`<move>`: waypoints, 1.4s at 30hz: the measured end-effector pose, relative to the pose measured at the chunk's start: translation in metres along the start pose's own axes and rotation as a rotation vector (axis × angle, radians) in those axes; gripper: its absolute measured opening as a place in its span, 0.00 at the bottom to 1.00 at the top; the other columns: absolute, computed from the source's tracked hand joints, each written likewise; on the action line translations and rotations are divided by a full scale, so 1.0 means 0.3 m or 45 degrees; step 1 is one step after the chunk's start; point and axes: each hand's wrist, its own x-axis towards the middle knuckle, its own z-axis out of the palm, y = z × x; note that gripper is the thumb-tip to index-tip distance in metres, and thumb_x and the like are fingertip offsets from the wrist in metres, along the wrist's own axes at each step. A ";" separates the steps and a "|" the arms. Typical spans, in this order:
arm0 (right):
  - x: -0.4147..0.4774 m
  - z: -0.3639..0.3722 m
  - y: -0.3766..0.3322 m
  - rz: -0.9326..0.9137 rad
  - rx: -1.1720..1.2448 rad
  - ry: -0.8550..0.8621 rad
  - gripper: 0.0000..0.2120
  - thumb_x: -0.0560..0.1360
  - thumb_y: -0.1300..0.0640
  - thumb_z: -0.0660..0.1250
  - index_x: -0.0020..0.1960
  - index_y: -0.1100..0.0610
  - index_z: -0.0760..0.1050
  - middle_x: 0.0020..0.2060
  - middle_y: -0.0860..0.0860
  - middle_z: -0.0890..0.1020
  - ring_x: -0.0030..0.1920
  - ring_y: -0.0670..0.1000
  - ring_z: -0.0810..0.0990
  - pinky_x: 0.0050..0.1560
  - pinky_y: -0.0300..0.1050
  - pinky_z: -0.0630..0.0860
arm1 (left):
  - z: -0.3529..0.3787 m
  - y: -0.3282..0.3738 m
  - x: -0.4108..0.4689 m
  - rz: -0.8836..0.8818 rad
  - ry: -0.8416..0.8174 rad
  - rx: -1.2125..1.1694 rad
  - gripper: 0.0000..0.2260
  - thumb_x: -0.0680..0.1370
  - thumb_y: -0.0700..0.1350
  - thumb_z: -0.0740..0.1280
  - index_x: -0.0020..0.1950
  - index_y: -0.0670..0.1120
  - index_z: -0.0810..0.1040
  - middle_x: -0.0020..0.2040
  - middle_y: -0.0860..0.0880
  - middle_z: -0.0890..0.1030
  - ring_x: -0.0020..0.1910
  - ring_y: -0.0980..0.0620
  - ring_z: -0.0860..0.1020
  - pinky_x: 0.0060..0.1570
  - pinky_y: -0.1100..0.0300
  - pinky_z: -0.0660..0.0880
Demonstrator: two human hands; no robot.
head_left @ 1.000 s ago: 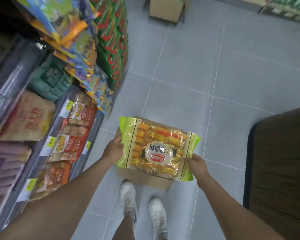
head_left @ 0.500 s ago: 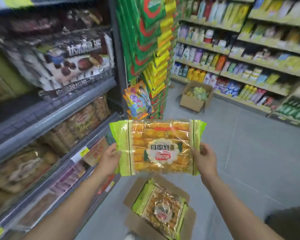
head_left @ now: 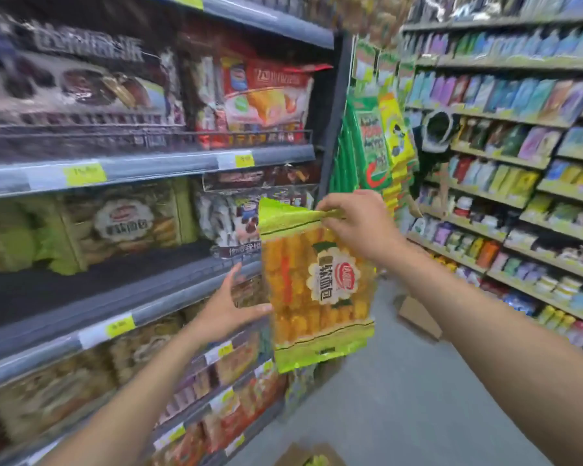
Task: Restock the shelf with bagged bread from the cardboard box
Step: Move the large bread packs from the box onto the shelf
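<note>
The bread bag (head_left: 317,290) hangs upright in the air, off the right end of the shelf (head_left: 115,297) and just in front of its grey front edge, its label facing the camera. The right hand (head_left: 357,223) is clenched on the bag's green top seal, pinching it between thumb and fingers, so the bag dangles from that 1 edge. The left hand (head_left: 229,311) is released, fingers straight and spread; its thumb touches the bag's left side low down, and its fingertips reach up towards the shelf's front edge. On that shelf, towards its back left, stands 1 matching bag (head_left: 125,223) with the same round label, with a dark stretch of shelf board in front of it. A yellow price tag (head_left: 120,326) sits on the front edge. At the bottom edge of the view the cardboard box (head_left: 297,455) shows only its top rim, with something green inside it. A 2nd box (head_left: 418,317) lies on the floor further down the aisle, partly behind the right forearm.
</note>
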 end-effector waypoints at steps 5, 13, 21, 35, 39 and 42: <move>0.076 -0.030 -0.206 -0.374 -0.238 -0.042 0.09 0.76 0.56 0.70 0.53 0.44 0.82 0.47 0.41 0.86 0.53 0.49 0.82 0.76 0.56 0.56 | 0.019 0.106 -0.048 0.006 -0.110 -0.242 0.34 0.68 0.54 0.81 0.71 0.53 0.71 0.59 0.53 0.84 0.54 0.56 0.84 0.50 0.49 0.83; 0.043 0.012 -0.264 -0.530 -0.068 0.275 0.18 0.75 0.54 0.72 0.65 0.47 0.79 0.62 0.44 0.80 0.67 0.49 0.74 0.75 0.61 0.62 | 0.003 0.073 -0.156 -0.089 0.129 -0.736 0.29 0.71 0.42 0.79 0.69 0.50 0.71 0.60 0.44 0.84 0.56 0.40 0.84 0.51 0.29 0.78; -0.276 0.246 -0.089 0.466 0.581 0.047 0.40 0.71 0.40 0.76 0.77 0.49 0.64 0.72 0.49 0.69 0.71 0.51 0.69 0.71 0.57 0.70 | -0.072 0.031 -0.289 -0.070 0.219 -1.113 0.20 0.78 0.36 0.69 0.69 0.41 0.71 0.62 0.37 0.82 0.60 0.35 0.81 0.58 0.27 0.74; -0.333 0.508 -0.243 1.223 2.039 -0.607 0.36 0.70 0.42 0.78 0.74 0.50 0.71 0.63 0.58 0.82 0.60 0.61 0.83 0.61 0.64 0.78 | -0.167 0.029 -0.464 -0.078 0.152 -1.367 0.20 0.79 0.35 0.65 0.71 0.41 0.68 0.63 0.32 0.80 0.65 0.31 0.77 0.55 0.40 0.80; -0.299 0.624 -0.208 1.255 1.954 -0.490 0.53 0.59 0.40 0.85 0.78 0.48 0.64 0.68 0.59 0.77 0.64 0.62 0.80 0.60 0.71 0.76 | -0.297 -0.040 -0.547 -0.065 0.189 -1.307 0.31 0.76 0.50 0.72 0.77 0.46 0.66 0.72 0.36 0.74 0.70 0.35 0.73 0.65 0.34 0.72; -0.276 0.614 -0.227 1.154 1.792 -0.493 0.66 0.55 0.34 0.84 0.82 0.49 0.52 0.78 0.52 0.65 0.76 0.59 0.67 0.72 0.68 0.65 | -0.426 -0.082 -0.632 -0.030 0.383 -1.392 0.38 0.69 0.68 0.72 0.71 0.45 0.77 0.71 0.35 0.74 0.71 0.34 0.72 0.71 0.33 0.66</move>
